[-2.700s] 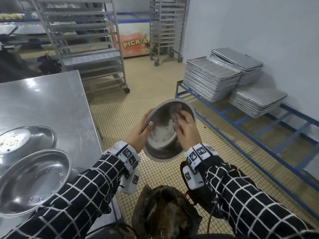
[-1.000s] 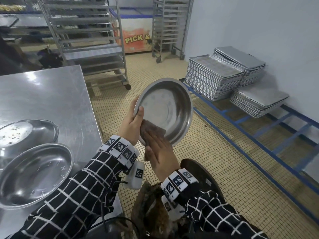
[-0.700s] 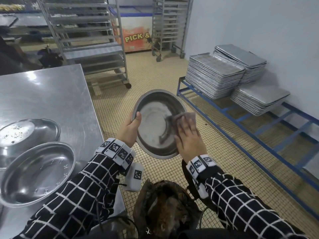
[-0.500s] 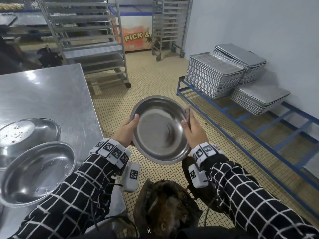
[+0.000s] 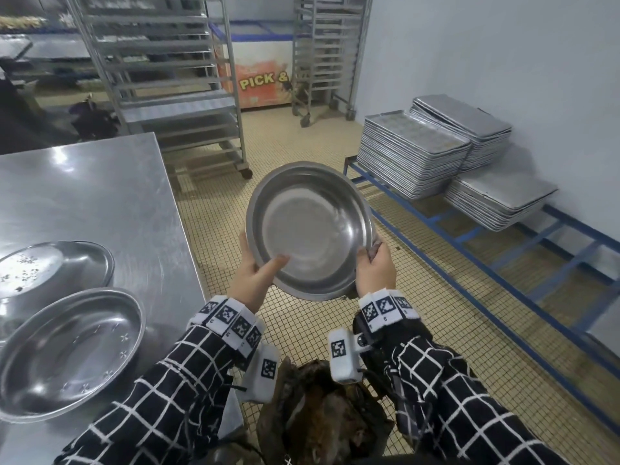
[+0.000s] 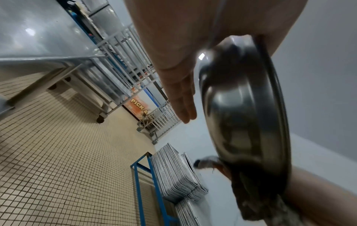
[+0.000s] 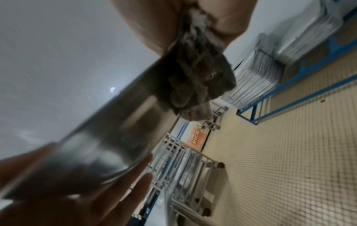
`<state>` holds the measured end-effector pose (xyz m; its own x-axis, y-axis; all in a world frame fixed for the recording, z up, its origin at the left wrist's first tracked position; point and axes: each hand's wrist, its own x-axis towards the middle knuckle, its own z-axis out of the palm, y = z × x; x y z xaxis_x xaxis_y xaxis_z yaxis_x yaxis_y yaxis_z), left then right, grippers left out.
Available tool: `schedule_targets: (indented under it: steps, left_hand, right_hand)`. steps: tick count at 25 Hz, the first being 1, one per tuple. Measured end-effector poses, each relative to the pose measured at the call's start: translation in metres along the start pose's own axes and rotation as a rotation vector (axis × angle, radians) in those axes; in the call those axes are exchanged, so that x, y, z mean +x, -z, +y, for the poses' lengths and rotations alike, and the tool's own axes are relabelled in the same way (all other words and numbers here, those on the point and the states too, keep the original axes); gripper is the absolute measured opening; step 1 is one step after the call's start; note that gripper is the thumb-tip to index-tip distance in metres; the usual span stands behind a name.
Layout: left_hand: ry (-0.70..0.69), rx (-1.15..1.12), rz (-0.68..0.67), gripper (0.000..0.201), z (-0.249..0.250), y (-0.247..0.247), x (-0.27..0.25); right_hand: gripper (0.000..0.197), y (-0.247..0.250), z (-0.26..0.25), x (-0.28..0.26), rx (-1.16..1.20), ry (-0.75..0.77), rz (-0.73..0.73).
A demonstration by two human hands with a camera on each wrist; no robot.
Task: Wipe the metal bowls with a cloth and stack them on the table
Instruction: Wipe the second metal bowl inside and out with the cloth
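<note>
Left hand (image 5: 250, 281) grips the lower-left rim of the bowl (image 5: 310, 229), thumb lying inside, fingers (image 6: 183, 107) straight along the outer wall in the left wrist view. Far left, on the desk (image 5: 94, 193), two more bowls sit side by side: rear bowl (image 5: 50, 270) has dark specks in it, near bowl (image 5: 67, 350) overlaps its front edge and looks clean. Held bowl is up in the air between both hands, over the tiled floor (image 5: 302, 146) just right of the desk edge, tilted so its inside faces the head camera. Right hand (image 5: 375, 271) holds the lower-right rim, thumb over the edge, with the cloth (image 5: 375, 247) pinched between fingers and the bowl's outer wall; right wrist view shows the cloth (image 7: 197, 82) bunched against the outside. Brown bag (image 5: 322, 414) sits low between the sleeves. Further right, tray stacks (image 5: 412, 156) rest on a blue rack (image 5: 469, 236) along the wall. Wheeled racks (image 5: 174, 78) and a "PICK &" chest (image 5: 261, 78) stand at the back.
</note>
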<state>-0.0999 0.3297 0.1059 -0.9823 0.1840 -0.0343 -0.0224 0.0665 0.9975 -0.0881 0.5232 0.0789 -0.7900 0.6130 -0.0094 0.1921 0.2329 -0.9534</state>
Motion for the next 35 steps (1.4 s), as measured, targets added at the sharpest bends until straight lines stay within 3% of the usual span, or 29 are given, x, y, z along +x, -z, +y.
schedule_targets:
  steps: [2, 5, 8, 11, 16, 18, 21, 23, 27, 30, 33, 35]
  left_hand:
    - [0.076, -0.027, 0.075, 0.030, 0.002, -0.006, -0.003]
    - [0.121, -0.116, 0.195, 0.043, 0.001, -0.001, 0.003]
    - [0.122, -0.060, 0.212, 0.049, -0.004, 0.008, 0.010]
    - [0.099, 0.041, 0.163, 0.053, -0.003, 0.009, 0.007]
    - [0.055, 0.038, 0.086, 0.050, 0.010, -0.002, -0.001]
    - [0.035, 0.036, 0.104, 0.049, 0.014, 0.003, 0.005]
    - [0.034, 0.067, 0.111, 0.059, 0.012, 0.018, 0.013]
    - [0.023, 0.099, 0.080, 0.068, 0.009, 0.019, 0.009]
    - [-0.052, 0.128, 0.088, 0.051, 0.017, -0.002, 0.000]
    - [-0.140, 0.099, 0.083, 0.047, 0.027, -0.007, 0.005]
    - [-0.143, 0.043, 0.069, 0.047, 0.027, 0.005, 0.014]
    - [-0.134, 0.051, 0.025, 0.035, 0.028, 0.010, 0.014]
  right_hand:
    - [0.012, -0.001, -0.003, -0.005, 0.041, 0.003, -0.038]
    - [0.023, 0.006, -0.003, -0.009, -0.080, 0.014, -0.151]
    - [0.021, 0.009, 0.003, -0.018, -0.159, 0.052, -0.174]
    - [0.024, -0.001, -0.002, -0.036, -0.186, 0.235, -0.226]
    - [0.048, -0.050, 0.000, -0.072, -0.321, 0.633, -0.622]
    - [0.052, -0.054, 0.013, -0.069, -0.413, 0.731, -0.688]
    - [0.053, -0.032, 0.035, -0.048, -0.770, 0.868, -0.595]
    - [0.056, -0.016, 0.044, -0.036, -0.828, 0.851, -0.526]
    - [0.039, -0.022, 0.020, -0.049, -0.354, 0.568, -0.564]
    - [0.049, -0.040, 0.008, -0.069, -0.313, 0.759, -0.580]
    - [0.056, -0.027, 0.021, -0.057, -0.569, 0.880, -0.506]
    - [0.063, -0.009, 0.032, -0.044, -0.843, 0.868, -0.499]
